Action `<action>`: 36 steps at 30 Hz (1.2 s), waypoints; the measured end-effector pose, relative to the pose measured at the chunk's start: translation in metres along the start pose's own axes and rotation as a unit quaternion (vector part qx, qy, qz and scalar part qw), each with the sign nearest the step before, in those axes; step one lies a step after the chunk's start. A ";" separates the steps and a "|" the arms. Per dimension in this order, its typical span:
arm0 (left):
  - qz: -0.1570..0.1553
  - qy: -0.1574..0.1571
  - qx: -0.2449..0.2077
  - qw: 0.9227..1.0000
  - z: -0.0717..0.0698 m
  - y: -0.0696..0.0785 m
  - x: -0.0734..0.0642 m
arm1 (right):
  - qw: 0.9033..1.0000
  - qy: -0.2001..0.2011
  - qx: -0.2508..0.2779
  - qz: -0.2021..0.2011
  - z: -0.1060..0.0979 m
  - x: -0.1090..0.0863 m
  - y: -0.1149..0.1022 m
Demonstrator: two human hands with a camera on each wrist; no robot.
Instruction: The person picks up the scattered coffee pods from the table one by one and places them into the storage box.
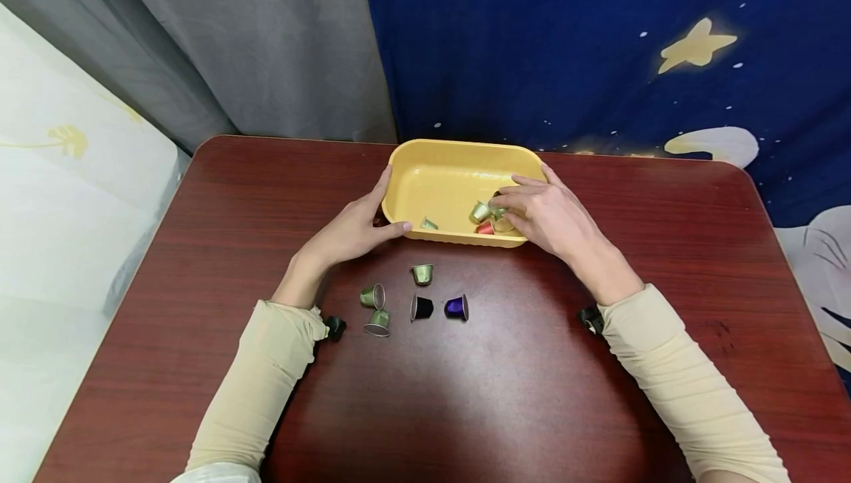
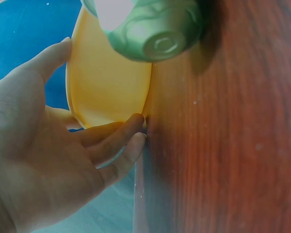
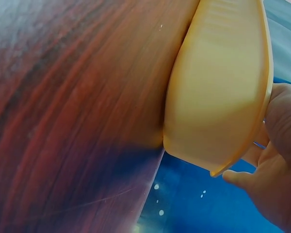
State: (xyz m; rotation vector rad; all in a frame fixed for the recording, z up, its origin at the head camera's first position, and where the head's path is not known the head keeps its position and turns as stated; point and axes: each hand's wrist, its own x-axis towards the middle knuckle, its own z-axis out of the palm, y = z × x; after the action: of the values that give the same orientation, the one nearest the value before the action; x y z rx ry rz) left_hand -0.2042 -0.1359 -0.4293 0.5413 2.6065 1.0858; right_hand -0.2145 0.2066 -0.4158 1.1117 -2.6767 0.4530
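Observation:
A yellow plastic bin (image 1: 439,173) stands near the table's far edge. My left hand (image 1: 352,232) spreads at its left end, thumb at the front rim and straight fingers along the outer wall. My right hand (image 1: 548,213) reaches over the right end, fingertips among several coffee capsules; I cannot tell whether it grips one. Inside the bin show a light green capsule (image 1: 480,212), a red capsule (image 1: 485,228) and a pale green capsule (image 1: 428,224) farther left. In the right wrist view the bin's wall (image 3: 213,87) hides the fingertips.
In front of the bin lie green capsules (image 1: 422,274), a black capsule (image 1: 422,308) and a purple capsule (image 1: 456,308) on the dark red table (image 1: 505,394). One green capsule (image 2: 160,39) looms close in the left wrist view. A blue curtain (image 1: 532,47) hangs behind.

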 end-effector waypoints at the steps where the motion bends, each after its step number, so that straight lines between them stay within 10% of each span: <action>1: 0.000 0.000 0.001 1.000 0.000 0.000 0.000 | 1.000 0.003 0.000 -0.001 0.000 0.000 0.000; 36: 0.003 0.022 -0.029 0.999 -0.003 -0.001 -0.009 | 0.995 0.063 0.058 0.052 -0.005 -0.019 0.014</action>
State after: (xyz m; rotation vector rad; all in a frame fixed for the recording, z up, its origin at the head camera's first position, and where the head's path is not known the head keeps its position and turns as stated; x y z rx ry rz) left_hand -0.1974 -0.1424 -0.4266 0.5170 2.6039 1.1834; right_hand -0.2114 0.2300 -0.4195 0.9415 -2.6354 0.6815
